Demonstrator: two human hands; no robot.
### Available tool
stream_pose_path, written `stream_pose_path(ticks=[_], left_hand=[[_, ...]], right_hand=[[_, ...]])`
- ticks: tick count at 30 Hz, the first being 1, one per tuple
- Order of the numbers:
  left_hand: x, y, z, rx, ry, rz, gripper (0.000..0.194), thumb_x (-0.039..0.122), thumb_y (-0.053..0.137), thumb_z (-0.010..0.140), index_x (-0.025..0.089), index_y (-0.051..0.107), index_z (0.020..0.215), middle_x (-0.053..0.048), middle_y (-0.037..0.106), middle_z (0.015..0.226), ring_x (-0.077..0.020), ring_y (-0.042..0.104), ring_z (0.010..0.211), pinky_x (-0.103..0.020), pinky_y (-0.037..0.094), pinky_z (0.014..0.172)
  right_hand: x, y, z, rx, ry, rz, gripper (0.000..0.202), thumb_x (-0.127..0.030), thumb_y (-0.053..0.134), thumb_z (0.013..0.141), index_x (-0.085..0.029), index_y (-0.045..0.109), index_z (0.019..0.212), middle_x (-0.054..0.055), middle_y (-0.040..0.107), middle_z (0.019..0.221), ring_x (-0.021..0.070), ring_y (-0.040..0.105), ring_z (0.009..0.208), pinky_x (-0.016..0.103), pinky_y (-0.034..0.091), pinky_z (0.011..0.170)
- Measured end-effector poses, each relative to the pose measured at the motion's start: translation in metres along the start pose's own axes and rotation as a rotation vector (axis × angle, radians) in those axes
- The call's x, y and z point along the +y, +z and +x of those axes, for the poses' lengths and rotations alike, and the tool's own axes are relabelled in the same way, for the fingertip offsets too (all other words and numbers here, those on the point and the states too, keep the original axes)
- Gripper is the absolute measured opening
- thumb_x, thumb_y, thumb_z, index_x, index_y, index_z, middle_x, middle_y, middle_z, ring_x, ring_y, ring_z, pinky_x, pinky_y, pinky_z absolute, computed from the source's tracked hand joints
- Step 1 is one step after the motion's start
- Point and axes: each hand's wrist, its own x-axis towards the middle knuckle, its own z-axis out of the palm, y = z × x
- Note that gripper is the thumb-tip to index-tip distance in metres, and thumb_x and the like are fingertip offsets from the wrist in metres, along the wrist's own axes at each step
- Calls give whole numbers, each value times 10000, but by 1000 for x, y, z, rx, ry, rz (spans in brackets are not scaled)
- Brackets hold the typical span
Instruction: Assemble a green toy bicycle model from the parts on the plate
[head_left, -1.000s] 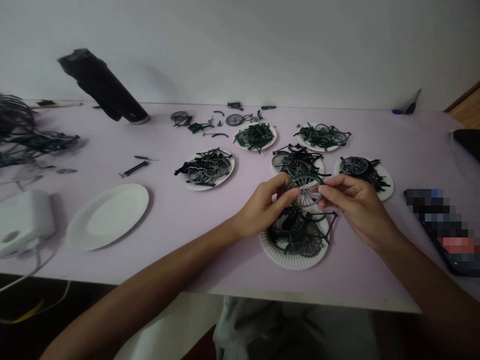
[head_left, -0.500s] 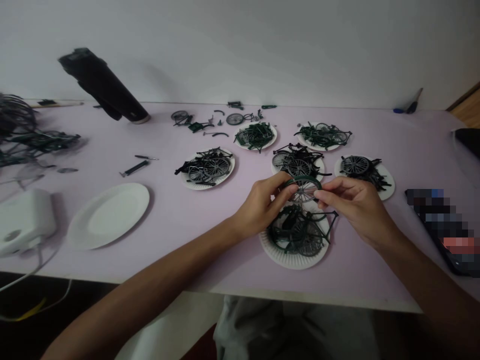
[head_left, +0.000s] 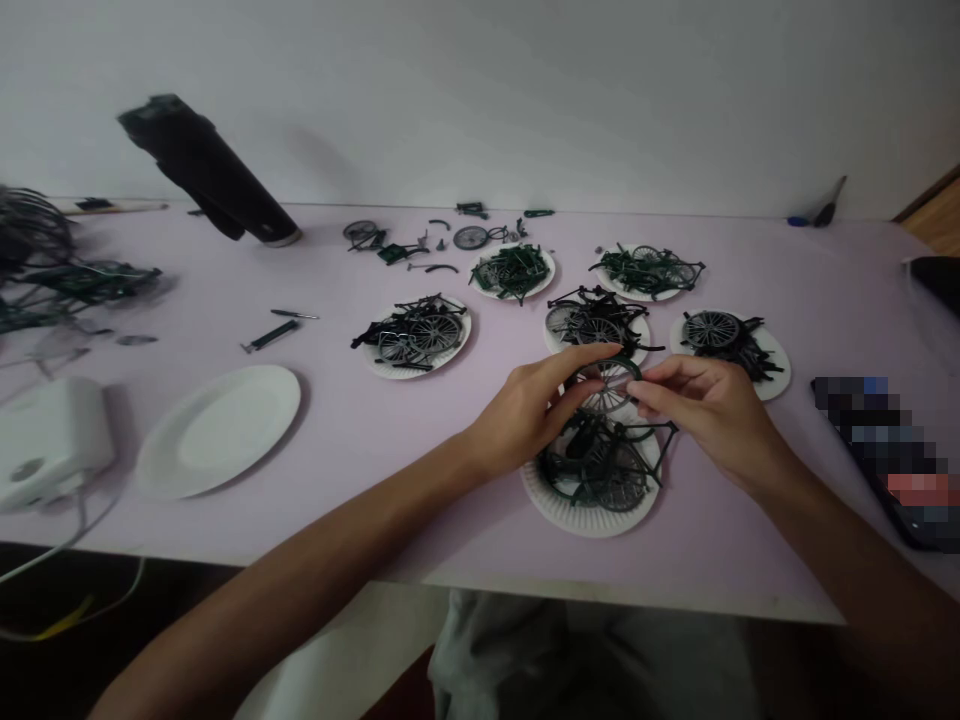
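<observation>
Reference point: the near plate (head_left: 550,507), set close to the front edge of the table (head_left: 420,450). The wheel (head_left: 611,398) is above the far rim of the near plate, with a green arc (head_left: 632,369) along its upper edge. Whether the arc is fully seated on the wheel cannot be told.

Left hand (head_left: 517,415): pinches the wheel, index finger across the top, thumb over the spokes. Right hand (head_left: 705,412): pinches the right edge of the wheel between thumb and index finger.

The heap (head_left: 600,468) fills the middle of the near plate; a forked end (head_left: 668,440) projects past its right side. The middle plate (head_left: 643,330) is beyond the near plate, the right plate (head_left: 778,378) beyond it and to the right.

Possible faults:
1. Dropped wheel. Cause: fingertip contact on a thin edge. It would likely land in the heap and be hard to pick out among similar parts.
2. Bent spokes. Cause: excess force from the left thumb.
3. Sprung or cracked arc. Cause: uneven pressure between the two hands.
4. Shifted near plate. Cause: the right wrist catching the forked end when lowered
</observation>
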Motion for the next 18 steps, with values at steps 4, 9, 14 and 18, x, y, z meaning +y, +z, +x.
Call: stream_pose_path(ticks=[4,9,14,18], left_hand=[[0,1,-1,7,-35,2,349,246,548,1012,207,523,1358,-46,702,1103,-75,643,730,-208,593,724],[1,1,0,17,-30,-28,337,247,556,1007,199,533,1340,-49,710,1098,-85,662,741,-200,598,699],[1,1,1,25,-12,-47,323,244,556,1006,189,543,1324,-56,710,1103,-89,671,755,-196,595,688],[2,0,1,22,-30,-57,314,238,556,1004,183,549,1313,-59,712,1096,-103,683,800,-205,599,706]], right_hand=[[1,0,0,1,-4,15,266,-402,858,708,-194,722,803,-6,706,710,117,683,619,209,553,613],[2,0,0,9,0,6,269,-405,860,705,-194,722,799,-5,711,689,120,688,613,205,550,605],[2,0,0,4,-13,3,271,-409,857,709,-194,722,805,-6,705,682,117,681,607,206,546,602],[1,1,0,-2,-15,-4,278,-412,857,707,-191,719,802,7,712,708,130,684,627,226,551,618]])
